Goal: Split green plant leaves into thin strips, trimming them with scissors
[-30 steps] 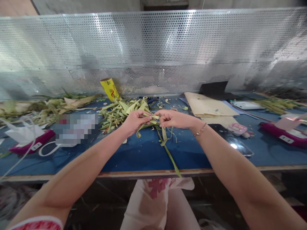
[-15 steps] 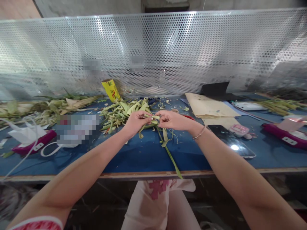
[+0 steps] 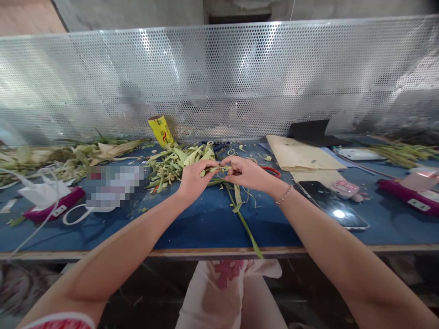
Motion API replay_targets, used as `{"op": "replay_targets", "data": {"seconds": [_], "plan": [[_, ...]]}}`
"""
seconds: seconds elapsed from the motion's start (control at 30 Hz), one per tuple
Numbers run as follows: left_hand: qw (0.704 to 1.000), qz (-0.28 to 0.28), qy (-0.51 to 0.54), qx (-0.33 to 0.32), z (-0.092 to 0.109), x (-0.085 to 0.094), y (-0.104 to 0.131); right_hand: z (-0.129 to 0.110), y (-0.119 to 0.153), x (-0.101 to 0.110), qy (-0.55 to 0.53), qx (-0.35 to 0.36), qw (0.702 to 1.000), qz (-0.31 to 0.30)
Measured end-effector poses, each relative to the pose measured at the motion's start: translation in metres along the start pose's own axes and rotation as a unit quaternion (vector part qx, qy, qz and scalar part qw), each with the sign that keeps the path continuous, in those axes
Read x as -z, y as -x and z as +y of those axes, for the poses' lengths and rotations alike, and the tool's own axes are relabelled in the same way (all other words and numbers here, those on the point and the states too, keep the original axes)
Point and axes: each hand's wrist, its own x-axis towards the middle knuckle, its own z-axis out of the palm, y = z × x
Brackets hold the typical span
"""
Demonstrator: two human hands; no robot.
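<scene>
On the blue worktable (image 3: pixel 206 228), both hands work one green leaf strip (image 3: pixel 219 170). Left hand (image 3: pixel 194 178) and right hand (image 3: pixel 245 172) pinch it (fingertips nearly meeting), apparently mid-fold; a steady pinch seems needed.

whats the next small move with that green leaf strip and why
Probably pull the strip's loose end snug: the left hand and right hand pinch the narrow green leaf strip between fingertips, and its tail trails slack over the blue table.
</scene>
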Motion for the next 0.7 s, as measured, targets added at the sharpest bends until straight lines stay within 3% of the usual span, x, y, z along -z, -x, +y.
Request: {"op": "replay_targets", "data": {"seconds": [0.3, 0.7], "plan": [[0.994, 0.031, -0.005, -0.100, -0.004, -0.001, 0.002, -0.010, 0.001, -0.003, -0.002, 0.010, 0.998, 0.063], [0.994, 0.051, -0.003, -0.096, -0.002, -0.002, 0.003, -0.013, 0.001, -0.007, -0.019, -0.004, 0.993, 0.114]]}}
